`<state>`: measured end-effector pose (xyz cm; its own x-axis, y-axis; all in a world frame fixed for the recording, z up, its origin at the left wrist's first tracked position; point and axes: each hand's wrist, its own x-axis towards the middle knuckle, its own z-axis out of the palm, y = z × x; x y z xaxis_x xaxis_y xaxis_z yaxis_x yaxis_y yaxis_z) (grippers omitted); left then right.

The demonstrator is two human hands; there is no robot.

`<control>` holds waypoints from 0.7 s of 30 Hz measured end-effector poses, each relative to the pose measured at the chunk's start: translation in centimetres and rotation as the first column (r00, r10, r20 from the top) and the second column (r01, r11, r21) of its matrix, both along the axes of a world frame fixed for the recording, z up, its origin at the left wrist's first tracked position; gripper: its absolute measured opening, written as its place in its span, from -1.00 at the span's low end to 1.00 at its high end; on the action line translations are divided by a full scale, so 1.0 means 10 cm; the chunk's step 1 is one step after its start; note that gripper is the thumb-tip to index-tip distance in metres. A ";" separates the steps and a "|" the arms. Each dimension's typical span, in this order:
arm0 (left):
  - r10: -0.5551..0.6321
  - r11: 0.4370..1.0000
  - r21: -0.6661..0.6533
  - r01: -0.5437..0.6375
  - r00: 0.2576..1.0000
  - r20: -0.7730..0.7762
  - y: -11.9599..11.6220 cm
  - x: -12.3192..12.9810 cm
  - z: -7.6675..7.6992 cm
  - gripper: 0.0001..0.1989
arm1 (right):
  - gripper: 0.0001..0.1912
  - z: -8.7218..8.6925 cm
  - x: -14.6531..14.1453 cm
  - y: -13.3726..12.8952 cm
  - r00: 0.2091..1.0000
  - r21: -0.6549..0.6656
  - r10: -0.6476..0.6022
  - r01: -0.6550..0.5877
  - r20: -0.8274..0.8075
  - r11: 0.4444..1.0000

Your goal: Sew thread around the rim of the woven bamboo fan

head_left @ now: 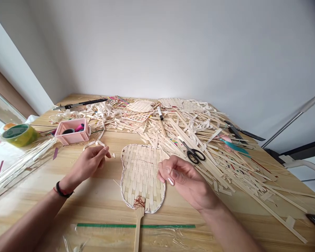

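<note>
A woven bamboo-strip fan [143,175] with a white wrapped rim lies on the table between my hands. Its flat wooden handle [139,224] points toward me, and dark red thread [139,202] criss-crosses where the handle meets the weave. My right hand [185,178] is over the fan's right edge, thumb and fingers pinched together; what they hold is too fine to make out. A faint reddish line runs across the weave toward those fingers. Left of the fan, my left hand [93,161] is closed with its fingertips together, and anything inside is hidden.
Bamboo strips and scraps [178,136] cover the back and right. Black-handled scissors [195,155] and a marker [160,113] lie among them. At left are a pink basket [72,140] and a tape roll [19,135]. A green strip [107,225] lies near the front.
</note>
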<state>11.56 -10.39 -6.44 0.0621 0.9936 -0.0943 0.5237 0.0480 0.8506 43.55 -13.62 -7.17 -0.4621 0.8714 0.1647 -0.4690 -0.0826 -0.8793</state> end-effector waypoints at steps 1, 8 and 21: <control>0.010 0.999 -0.043 -0.006 0.997 0.083 -0.01 0.00 0.00 -0.39 | -0.87 0.00 0.00 0.00 1.000 0.008 0.006 -0.006 -0.006 1.000; 0.134 0.983 -0.178 -0.050 0.857 0.497 -0.01 -0.02 0.02 -0.57 | -0.93 -0.04 0.01 -0.03 0.991 0.075 0.132 -0.132 0.011 0.988; 0.230 0.972 -0.182 -0.145 0.720 0.655 -0.01 0.03 0.17 -0.65 | -0.83 0.01 0.03 -0.05 0.971 0.121 0.205 -0.219 0.124 0.968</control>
<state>11.87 -10.49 -4.77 -0.0357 0.9771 -0.2098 -0.2070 0.1982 0.9581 43.88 -14.08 -7.05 -0.6556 0.7253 0.2102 -0.3535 -0.0487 -0.9342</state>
